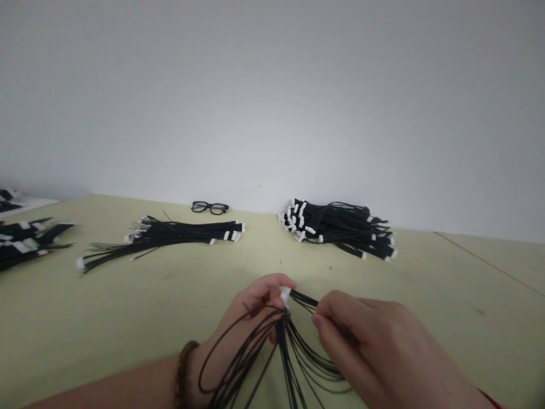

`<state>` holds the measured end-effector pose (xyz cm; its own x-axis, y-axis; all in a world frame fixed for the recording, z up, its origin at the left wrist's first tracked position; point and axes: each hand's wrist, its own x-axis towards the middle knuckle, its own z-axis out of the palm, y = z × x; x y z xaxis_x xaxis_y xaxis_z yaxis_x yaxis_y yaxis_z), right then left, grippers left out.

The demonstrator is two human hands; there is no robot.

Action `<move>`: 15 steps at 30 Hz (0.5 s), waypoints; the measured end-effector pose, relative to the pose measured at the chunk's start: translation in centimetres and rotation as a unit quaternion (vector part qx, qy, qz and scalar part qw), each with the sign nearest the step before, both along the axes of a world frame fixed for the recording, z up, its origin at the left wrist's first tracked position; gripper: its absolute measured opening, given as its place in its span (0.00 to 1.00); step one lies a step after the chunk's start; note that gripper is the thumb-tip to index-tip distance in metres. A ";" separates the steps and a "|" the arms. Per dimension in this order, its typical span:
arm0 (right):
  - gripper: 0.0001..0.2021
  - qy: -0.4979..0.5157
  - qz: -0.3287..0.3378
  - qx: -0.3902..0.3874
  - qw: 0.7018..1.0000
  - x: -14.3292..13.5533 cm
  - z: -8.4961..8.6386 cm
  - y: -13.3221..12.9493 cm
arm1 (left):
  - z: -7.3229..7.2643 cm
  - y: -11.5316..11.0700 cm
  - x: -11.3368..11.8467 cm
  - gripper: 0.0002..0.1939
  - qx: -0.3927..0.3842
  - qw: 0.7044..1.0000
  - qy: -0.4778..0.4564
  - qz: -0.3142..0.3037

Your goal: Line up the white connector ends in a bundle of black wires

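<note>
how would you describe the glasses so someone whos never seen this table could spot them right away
Follow the yellow-green table to its far edge, where it meets the white wall. The glasses lie there, just behind the left-centre pile of wires. They are the only black-rimmed frame among bundles of black wires with white plugs.

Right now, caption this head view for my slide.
Both hands, left hand and right hand, gather black wires; wire bundles wait behind.
</note>
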<state>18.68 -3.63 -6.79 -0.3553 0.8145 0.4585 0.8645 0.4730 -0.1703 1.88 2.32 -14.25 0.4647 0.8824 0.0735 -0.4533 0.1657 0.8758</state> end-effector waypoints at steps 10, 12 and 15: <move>0.12 -0.017 0.005 0.003 1.000 0.1 -0.7 0.0 | -0.2 -0.3 0.1 0.13 0.053 0.998 0.006 -0.014; 0.12 -0.020 0.003 0.005 1.000 0.1 -0.9 0.1 | 0.0 -0.6 0.2 0.13 0.058 0.998 0.017 -0.007; 0.12 -0.027 0.000 0.023 0.999 0.1 -0.9 0.4 | 0.2 -0.8 0.3 0.14 0.054 0.998 0.036 0.015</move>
<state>18.81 -3.22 -7.65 -0.3805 0.7934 0.4751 0.8718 0.4792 -0.1021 2.19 1.54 -14.05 0.4452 0.8848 0.1374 -0.3925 0.0549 0.9181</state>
